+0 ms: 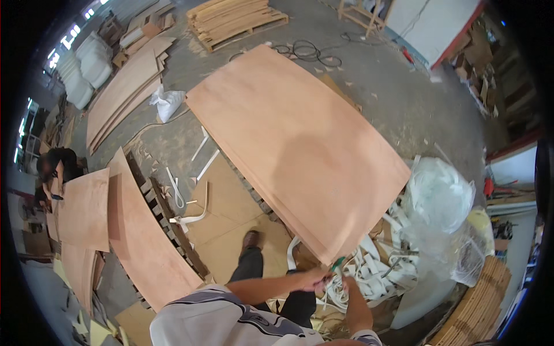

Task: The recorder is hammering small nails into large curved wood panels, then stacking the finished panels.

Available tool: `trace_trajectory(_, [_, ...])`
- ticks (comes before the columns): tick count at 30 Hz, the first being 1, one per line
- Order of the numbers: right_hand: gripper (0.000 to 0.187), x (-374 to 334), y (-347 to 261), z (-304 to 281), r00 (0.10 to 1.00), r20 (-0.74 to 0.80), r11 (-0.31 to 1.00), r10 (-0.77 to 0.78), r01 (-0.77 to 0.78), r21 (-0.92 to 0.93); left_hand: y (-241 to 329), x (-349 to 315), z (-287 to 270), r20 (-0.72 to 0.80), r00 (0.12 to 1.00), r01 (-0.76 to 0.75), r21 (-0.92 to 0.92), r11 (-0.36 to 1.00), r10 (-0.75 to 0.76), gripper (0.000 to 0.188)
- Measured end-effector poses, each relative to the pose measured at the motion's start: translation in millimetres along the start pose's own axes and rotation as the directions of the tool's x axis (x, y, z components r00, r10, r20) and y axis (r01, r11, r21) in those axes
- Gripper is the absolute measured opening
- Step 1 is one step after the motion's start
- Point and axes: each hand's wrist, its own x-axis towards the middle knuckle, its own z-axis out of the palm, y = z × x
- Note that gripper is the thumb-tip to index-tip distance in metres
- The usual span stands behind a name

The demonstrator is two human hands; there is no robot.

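A large stack of thin plywood sheets (300,132) lies in front of me, its near corner pointing at my hands. Just below that corner, my left hand (316,279) is closed around something small and partly hidden. A small green object (337,263) shows at its fingers; its kind is too small to tell. Close beside it on the right, my right hand (350,284) is curled, its fingers mostly hidden, and what it holds cannot be made out. A tangle of white strips (369,275) lies behind and around the right hand.
Clear plastic wrap (441,193) is bunched right of the stack. Bundled wooden slats (476,300) stand at lower right. Curved plywood (141,230) lies on a pallet to my left, with a co-worker (63,164) beyond. Cardboard (222,199) covers the floor near my feet. Black cable (306,51) coils behind the stack.
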Motion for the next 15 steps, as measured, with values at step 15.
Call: trace_trajectory(15, [0.046,-179,-75,99,0.877,-0.111,0.738,-0.468,0.456,0.496,159,-308,-123,0.122,0.878,-0.478,0.174,0.861,0.463,0.015])
